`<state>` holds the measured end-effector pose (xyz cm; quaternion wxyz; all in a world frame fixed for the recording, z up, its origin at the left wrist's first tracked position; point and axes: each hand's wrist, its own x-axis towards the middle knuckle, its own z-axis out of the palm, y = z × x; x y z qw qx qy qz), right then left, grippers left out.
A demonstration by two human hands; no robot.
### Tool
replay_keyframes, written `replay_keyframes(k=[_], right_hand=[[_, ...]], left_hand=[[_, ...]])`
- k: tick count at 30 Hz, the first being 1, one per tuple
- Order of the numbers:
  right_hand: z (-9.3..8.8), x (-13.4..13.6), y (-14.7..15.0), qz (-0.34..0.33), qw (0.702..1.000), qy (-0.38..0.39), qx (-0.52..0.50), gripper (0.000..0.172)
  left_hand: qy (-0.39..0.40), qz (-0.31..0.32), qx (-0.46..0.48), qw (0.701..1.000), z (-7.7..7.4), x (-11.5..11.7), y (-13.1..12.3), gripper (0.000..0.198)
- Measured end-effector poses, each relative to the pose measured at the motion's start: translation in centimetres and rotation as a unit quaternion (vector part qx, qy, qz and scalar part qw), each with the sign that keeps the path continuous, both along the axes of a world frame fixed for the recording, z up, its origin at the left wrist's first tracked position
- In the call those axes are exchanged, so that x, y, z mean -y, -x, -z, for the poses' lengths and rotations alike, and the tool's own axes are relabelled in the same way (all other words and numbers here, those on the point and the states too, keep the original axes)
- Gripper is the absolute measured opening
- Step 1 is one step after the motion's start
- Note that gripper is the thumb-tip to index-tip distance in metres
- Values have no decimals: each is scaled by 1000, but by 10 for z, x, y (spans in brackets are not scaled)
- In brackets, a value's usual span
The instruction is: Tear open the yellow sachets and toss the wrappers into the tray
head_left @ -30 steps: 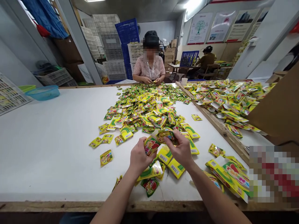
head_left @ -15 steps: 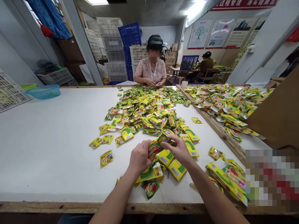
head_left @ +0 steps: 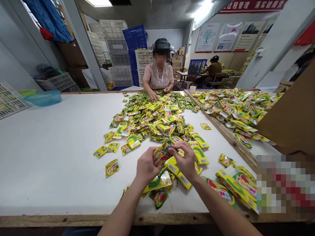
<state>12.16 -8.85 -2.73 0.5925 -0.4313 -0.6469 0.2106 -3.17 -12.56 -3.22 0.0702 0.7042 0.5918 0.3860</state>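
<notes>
My left hand (head_left: 147,167) grips a yellow foil sachet with a red print (head_left: 159,156) low over the white table. My right hand (head_left: 184,160) pinches the sachet's upper edge from the right, its fingertips touching the foil. Just below my hands lie several loose sachets, including one with a barcode (head_left: 172,165) and a wider one (head_left: 157,182). A sachet with a red print (head_left: 159,198) lies nearer the table's front edge. A large heap of yellow-green sachets (head_left: 152,121) spreads beyond my hands.
Across the white table (head_left: 49,147), a seated person (head_left: 158,73) reaches into the heap with one hand. A wooden rail (head_left: 228,134) separates a second sachet heap (head_left: 236,109) on the right. A blue bowl (head_left: 45,98) and stacked plastic crates (head_left: 118,54) stand beyond.
My hands have drawn closer together around the sachet. The person opposite has moved one hand forward onto the heap. The view has shifted slightly.
</notes>
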Motion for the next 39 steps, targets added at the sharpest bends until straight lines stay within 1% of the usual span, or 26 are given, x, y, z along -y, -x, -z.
replay_keyframes(k=[3, 6, 9, 11, 13, 15, 17, 19, 20, 21, 23, 24, 25, 26, 27, 29, 30, 31, 32, 33, 34, 35, 36, 37, 38, 39], right_hand=[[-2, 3, 1, -54, 994, 33, 85, 23], [-4, 5, 2, -143, 971, 102, 159, 29], [-3, 6, 3, -205, 949, 166, 173, 33], [-3, 5, 3, -225, 942, 201, 147, 34], [-3, 4, 3, -224, 945, 230, 68, 32], [-3, 3, 4, -221, 941, 253, -46, 31], [-4, 3, 6, -236, 924, 273, -130, 32], [-3, 3, 9, -265, 908, 287, -153, 33], [-2, 4, 10, -265, 908, 287, -153, 33], [-1, 4, 11, -244, 916, 278, -154, 33], [2, 4, 11, -156, 944, 244, -158, 36], [4, 4, 10, -109, 953, 232, -161, 42], [5, 4, 9, -82, 955, 235, -163, 50], [7, 4, 7, -87, 948, 259, -162, 58], [8, 3, 4, -126, 933, 300, -155, 62], [7, -4, -4, -244, 882, 386, -120, 55], [4, -9, -10, -286, 860, 415, -85, 49], [-2, -17, -18, -303, 849, 431, -47, 45], [-12, -27, -28, -292, 853, 432, -17, 43], [-23, -39, -41, -249, 872, 421, 5, 42], [-37, -53, -55, -182, 902, 392, 0, 41], [-53, -66, -71, -91, 934, 345, -32, 37], [-68, -79, -87, 44, 957, 276, -78, 33], [-81, -91, -102, 190, 957, 189, -114, 33], [-92, -101, -116, 260, 946, 148, -127, 33], [-99, -108, -127, 309, 934, 123, -129, 33]], left_hand=[[-26, -6, -31, 999, 5, -2, 4, 36], [-36, -19, -69, 997, 12, -5, 7, 30], [-24, -4, -100, 995, 16, -6, 7, 27], [-21, 29, -83, 996, 14, -5, 6, 29], [-36, 43, -16, 998, 8, -5, 4, 42], [-38, 22, 96, 994, 1, -4, 3, 57], [27, 13, 220, 975, -4, -4, 1, 53], [119, 43, 318, 939, -7, -4, 0, 40], [150, 62, 350, 922, -8, -4, 0, 37], [164, 74, 372, 910, -8, -4, -1, 37], [161, 80, 394, 901, -9, -4, -1, 39], [158, 81, 397, 900, -10, -4, 0, 40], [163, 84, 395, 900, -11, -4, 1, 41], [181, 92, 387, 899, -11, -4, 4, 42], [208, 102, 374, 898, -11, -5, 7, 43], [254, 108, 334, 901, -10, -8, 15, 46], [259, 95, 316, 908, -8, -10, 19, 48], [245, 69, 304, 918, -7, -12, 24, 50], [216, 32, 296, 930, -5, -15, 29, 52], [181, -8, 291, 939, -4, -17, 33, 52], [150, -44, 284, 946, -3, -19, 37, 52], [127, -73, 274, 951, -3, -21, 40, 50], [109, -94, 259, 955, -2, -22, 41, 48], [96, -106, 243, 959, -2, -22, 42, 46], [89, -109, 226, 964, -1, -22, 41, 43], [84, -103, 210, 969, -1, -22, 39, 40]])
